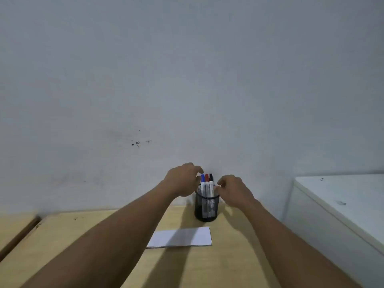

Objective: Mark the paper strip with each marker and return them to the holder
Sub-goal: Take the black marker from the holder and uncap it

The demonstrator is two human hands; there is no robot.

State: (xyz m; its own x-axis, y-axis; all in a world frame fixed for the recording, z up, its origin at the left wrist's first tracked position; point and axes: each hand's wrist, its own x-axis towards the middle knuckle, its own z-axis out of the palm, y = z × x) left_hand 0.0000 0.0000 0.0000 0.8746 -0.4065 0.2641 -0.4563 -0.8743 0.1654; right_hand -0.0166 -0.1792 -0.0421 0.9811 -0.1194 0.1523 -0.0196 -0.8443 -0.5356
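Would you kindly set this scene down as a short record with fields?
surface: wooden table against a pale wall
holder: black mesh cup, upright
markers: blue-capped, red-capped, black-capped, all standing in the holder
paper strip: flat on the table, nearer the person than the holder, no marks visible
left hand: open, fingers curled, at the blue-capped marker
right hand: open, beside the holder's rim

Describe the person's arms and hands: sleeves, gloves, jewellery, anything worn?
Both forearms are bare along their whole visible length, with no sleeves in view. The left hand and right hand wear no gloves. No watch, bracelet or ring is visible.
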